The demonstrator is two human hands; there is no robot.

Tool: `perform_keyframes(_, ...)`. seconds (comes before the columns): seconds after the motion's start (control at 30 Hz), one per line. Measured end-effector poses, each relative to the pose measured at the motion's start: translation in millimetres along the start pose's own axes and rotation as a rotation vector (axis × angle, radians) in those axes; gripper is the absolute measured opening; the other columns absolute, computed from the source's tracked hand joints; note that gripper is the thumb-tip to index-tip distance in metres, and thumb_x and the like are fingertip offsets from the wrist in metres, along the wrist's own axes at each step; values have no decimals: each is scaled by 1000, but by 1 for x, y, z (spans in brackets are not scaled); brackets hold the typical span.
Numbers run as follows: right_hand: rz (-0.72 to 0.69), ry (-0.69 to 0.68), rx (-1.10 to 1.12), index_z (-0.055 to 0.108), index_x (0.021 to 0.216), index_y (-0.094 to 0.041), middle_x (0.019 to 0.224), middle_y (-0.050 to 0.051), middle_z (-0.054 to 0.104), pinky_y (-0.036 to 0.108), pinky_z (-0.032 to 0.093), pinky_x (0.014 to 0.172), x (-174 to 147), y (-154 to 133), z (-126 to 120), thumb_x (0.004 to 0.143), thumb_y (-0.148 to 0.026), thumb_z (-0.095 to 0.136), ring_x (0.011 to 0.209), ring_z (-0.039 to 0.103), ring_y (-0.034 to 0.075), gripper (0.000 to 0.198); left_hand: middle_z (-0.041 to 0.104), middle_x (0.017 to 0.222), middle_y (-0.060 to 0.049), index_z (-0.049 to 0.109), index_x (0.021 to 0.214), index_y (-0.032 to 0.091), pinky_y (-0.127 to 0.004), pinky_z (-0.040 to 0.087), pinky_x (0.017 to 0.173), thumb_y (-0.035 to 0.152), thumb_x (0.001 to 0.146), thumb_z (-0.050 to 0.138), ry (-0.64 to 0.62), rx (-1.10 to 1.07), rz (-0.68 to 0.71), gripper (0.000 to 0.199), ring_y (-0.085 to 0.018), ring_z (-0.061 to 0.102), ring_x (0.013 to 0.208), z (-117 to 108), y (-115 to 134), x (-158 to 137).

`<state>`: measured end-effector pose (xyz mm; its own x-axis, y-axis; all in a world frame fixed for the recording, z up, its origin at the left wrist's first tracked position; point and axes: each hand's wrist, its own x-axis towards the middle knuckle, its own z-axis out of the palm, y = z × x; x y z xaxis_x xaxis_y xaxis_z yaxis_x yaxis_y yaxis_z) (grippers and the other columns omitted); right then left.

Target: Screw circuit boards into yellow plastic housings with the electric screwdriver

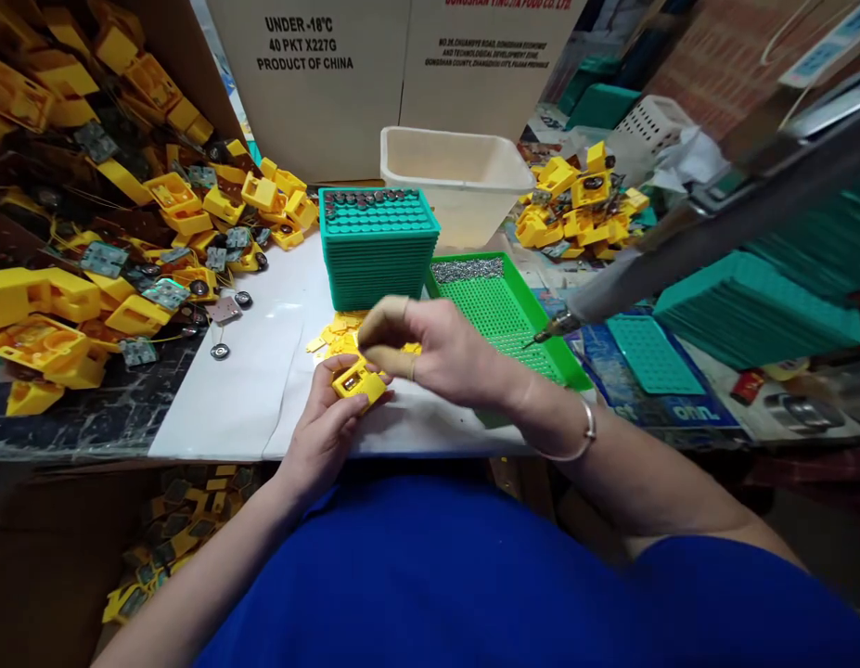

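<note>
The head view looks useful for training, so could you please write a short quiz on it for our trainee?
1. In which hand does the yellow casing with the dark slot lie?
2. True or false: the heap of small metal parts is at the far end of the bright-green tray.
3. What does the top of the teal tray stack hold?
A. Yellow shells
B. Coiled wire
C. Small round parts

Key: 1. The left hand; 2. True; 3. C
</note>
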<state>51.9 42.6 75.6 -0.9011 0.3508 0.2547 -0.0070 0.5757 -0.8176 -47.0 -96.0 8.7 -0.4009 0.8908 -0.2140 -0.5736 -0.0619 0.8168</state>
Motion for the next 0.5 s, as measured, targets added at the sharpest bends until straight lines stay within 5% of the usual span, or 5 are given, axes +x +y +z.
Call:
perform_keyframes(0.1,-32,-70,-8,67,94,-16,92,2,73,24,51,79,-19,13,18,87,-15,62,83,65,10,9,64,107,0,52,111,25,-32,48,91,16,75,66,-4,46,7,40,-17,62,98,-2,-3,0)
perform_keyframes(0.3,-180,-160,-386,69,99,-12,96,10,71,30,50,84,-30,27,29,94,-17,51,92,65,17,19,54,83,4,49,117,28,-25,42,70,14,76,60,2,186,-65,44,-13,51,76,-5,-9,-2)
perform_keyframes(0.5,-104,-68,-301,68,93,-11,90,8,69,27,47,78,-30,31,28,93,-20,55,85,61,15,15,56,99,2,47,117,27,-26,42,77,12,74,59,-55,159,-63,47,-15,52,86,0,-9,-3)
